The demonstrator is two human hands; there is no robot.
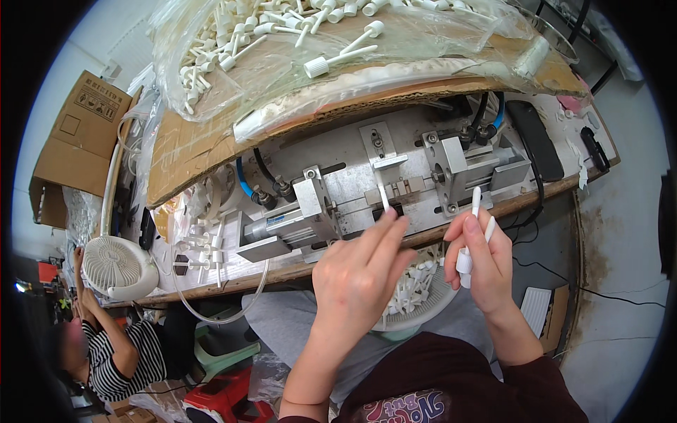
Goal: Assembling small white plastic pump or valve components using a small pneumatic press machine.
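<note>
My left hand (360, 275) reaches over the front of the metal fixture, its fingers stretched out and thumb apart. The fingertips are at the lower end of a white stick (384, 196) standing in the fixture; whether they touch it I cannot tell. My right hand (486, 264) is closed on two white applicator caps (464, 261). Their thin stems point up past my fingers, and the ribbed caps hang below them. Between the two hands, a white basket (417, 321) at my lap holds many more applicator caps.
Two pneumatic cylinder blocks, left (296, 215) and right (469, 169), flank the fixture. Above it, a cardboard shelf (190, 151) carries a plastic bag of loose applicator caps. At left are a white fan (120, 266), a cardboard box (74, 148) and another person (127, 352).
</note>
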